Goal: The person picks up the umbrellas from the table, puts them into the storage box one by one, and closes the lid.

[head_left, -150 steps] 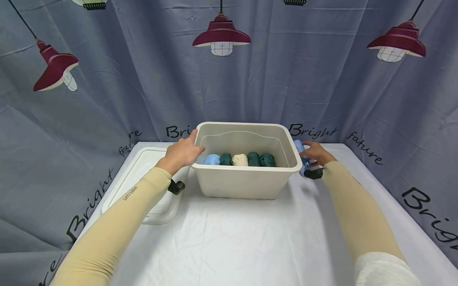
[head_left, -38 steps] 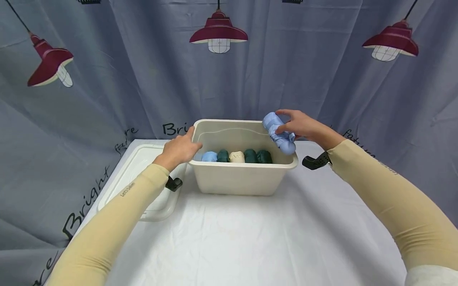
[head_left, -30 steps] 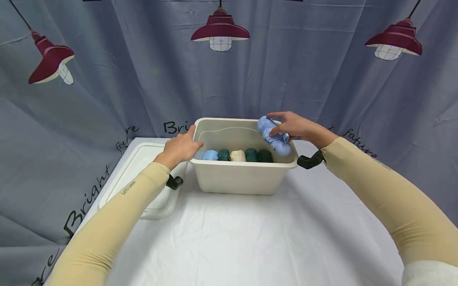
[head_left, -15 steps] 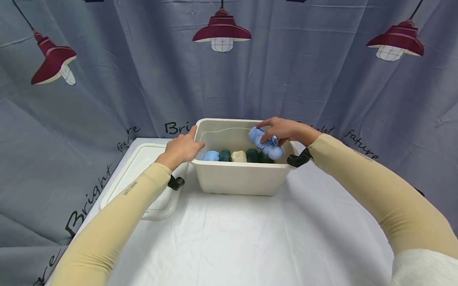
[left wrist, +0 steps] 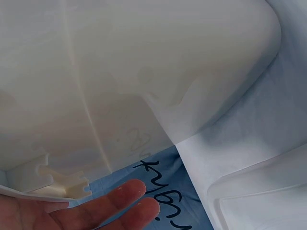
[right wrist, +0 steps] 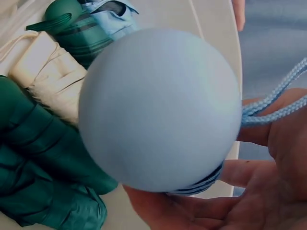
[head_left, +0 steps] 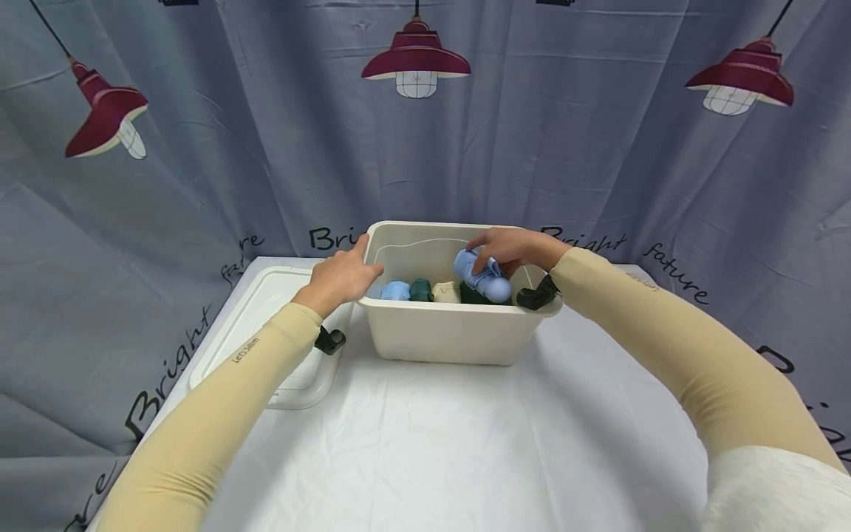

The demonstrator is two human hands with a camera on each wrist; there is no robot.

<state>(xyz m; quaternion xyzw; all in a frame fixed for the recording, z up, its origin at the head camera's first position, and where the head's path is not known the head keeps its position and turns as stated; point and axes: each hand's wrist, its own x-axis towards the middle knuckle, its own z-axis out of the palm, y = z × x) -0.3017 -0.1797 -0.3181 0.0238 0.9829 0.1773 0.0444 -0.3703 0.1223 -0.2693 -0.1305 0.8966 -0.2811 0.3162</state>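
In the head view a pale storage box (head_left: 442, 334) stands mid-table. My right hand (head_left: 510, 247) is over its right half, gripping a light blue folded umbrella (head_left: 480, 278). The umbrella tilts, its round handle end (right wrist: 160, 110) towards me and filling the right wrist view, with a cord loop beside it. Below, in the box, lie a light blue umbrella (head_left: 395, 290), a dark green one (head_left: 421, 290), a beige one (head_left: 446, 292), and two more dark green umbrellas (right wrist: 43, 129) partly hidden. My left hand (head_left: 340, 279) holds the box's left rim, with two fingers (left wrist: 105, 203) straight outside the wall.
A white lid (head_left: 255, 314) lies flat on the table left of the box, partly under my left forearm. A white cloth covers the table (head_left: 452, 443). A grey-blue curtain (head_left: 565, 133) with printed lamps hangs close behind the box.
My right hand picked up the blue umbrella right of the box, lifted it over the right rim, and moved left and down into the box opening. The left hand stays on the rim.
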